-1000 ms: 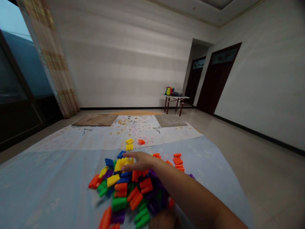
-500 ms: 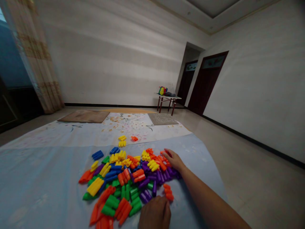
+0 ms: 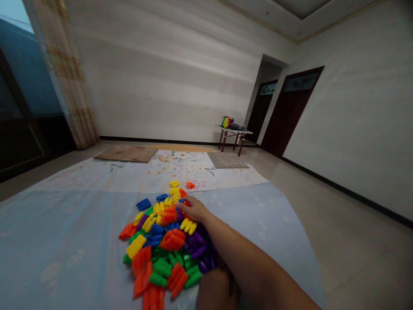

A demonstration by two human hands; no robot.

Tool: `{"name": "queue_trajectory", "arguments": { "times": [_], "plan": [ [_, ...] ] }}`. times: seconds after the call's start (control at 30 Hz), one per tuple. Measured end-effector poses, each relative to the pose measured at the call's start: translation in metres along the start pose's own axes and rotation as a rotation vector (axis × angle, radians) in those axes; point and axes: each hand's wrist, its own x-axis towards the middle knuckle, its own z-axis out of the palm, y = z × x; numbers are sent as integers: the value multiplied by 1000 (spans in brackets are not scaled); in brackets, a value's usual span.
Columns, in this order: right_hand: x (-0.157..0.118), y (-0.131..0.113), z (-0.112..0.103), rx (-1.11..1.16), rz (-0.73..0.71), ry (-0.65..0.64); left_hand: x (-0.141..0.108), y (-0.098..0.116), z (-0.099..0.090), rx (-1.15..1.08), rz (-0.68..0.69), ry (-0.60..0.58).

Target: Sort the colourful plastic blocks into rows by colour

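Observation:
A heap of plastic building blocks shaped like joined tubes lies on the blue cloth, in yellow, orange, blue, green and purple. My right hand (image 3: 192, 209) reaches in from the right over the heap's far right edge. Its fingers are stretched out against orange blocks (image 3: 169, 215) and blue ones. Just below the wrist sits a yellow block (image 3: 188, 226). Purple blocks (image 3: 195, 244) lie partly under my forearm. My left hand (image 3: 213, 289) rests at the near edge, close to an orange block (image 3: 177, 280) and green blocks (image 3: 161, 271); its fingers are hidden.
The blue floral cloth (image 3: 64, 241) spreads around the heap. A brown mat (image 3: 125, 154) and a grey mat (image 3: 228, 160) lie at the far side. A small table (image 3: 235, 130) bearing a colourful bag (image 3: 227, 122) stands by the wall, near a dark red door (image 3: 292, 112).
My right hand has swept left, and the orange and yellow blocks at the far right are bunched closer to the middle. My forearm now covers part of the purple blocks. The view has shifted slightly.

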Motion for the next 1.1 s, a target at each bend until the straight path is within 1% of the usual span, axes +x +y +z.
{"name": "queue_trajectory", "arguments": {
  "times": [0.07, 0.1, 0.17, 0.23, 0.3, 0.33, 0.4, 0.43, 0.5, 0.57, 0.63, 0.7, 0.77, 0.83, 0.9, 0.97, 1.03, 1.1],
  "plan": [
    [-2, -21, 5, 34, -64, -117, 0, 1, -3, -14, 0, -16],
    [-5, -31, 3, 56, -85, -148, 0, 2, -4, -1, 0, -26],
    [-15, -43, -7, 88, -112, -129, -1, 4, -5, 33, 9, -32],
    [-31, -42, -24, 97, -129, -43, -2, 5, -5, 59, 20, -16],
    [-55, -28, -43, 85, -91, 42, -3, 7, -4, 89, 25, 15],
    [-69, -17, -52, 70, -34, 74, -4, 7, -3, 101, 27, 31],
    [-103, 9, -69, 0, 48, 92, -6, 7, -2, 109, 32, 58],
    [-120, 22, -76, -34, 61, 82, -7, 7, -1, 106, 34, 72],
    [-152, 41, -86, -79, 73, 13, -9, 7, 1, 98, 56, 87],
    [-176, 52, -93, -157, 87, -32, -13, 10, 3, 103, 79, 82],
    [-188, 54, -95, -228, 96, -72, -19, 19, 3, 127, 49, 47],
    [-189, 51, -93, -257, 89, -122, -28, 32, -2, 169, -37, -33],
    [-183, 47, -87, -242, 59, -172, -37, 43, -13, 215, -125, -153],
    [-175, 43, -78, -209, 14, -210, -46, 47, -27, 253, -172, -257],
    [-166, 40, -67, -174, -26, -221, -52, 38, -37, 276, -158, -277],
    [-157, 37, -56, -156, -47, -211, -53, 20, -40, 287, -95, -235],
    [-148, 34, -45, -149, -45, -192, -50, -1, -36, 277, -43, -199],
    [-136, 29, -33, -127, -35, -160, -47, -17, -28, 255, -21, -183]
  ]
}}
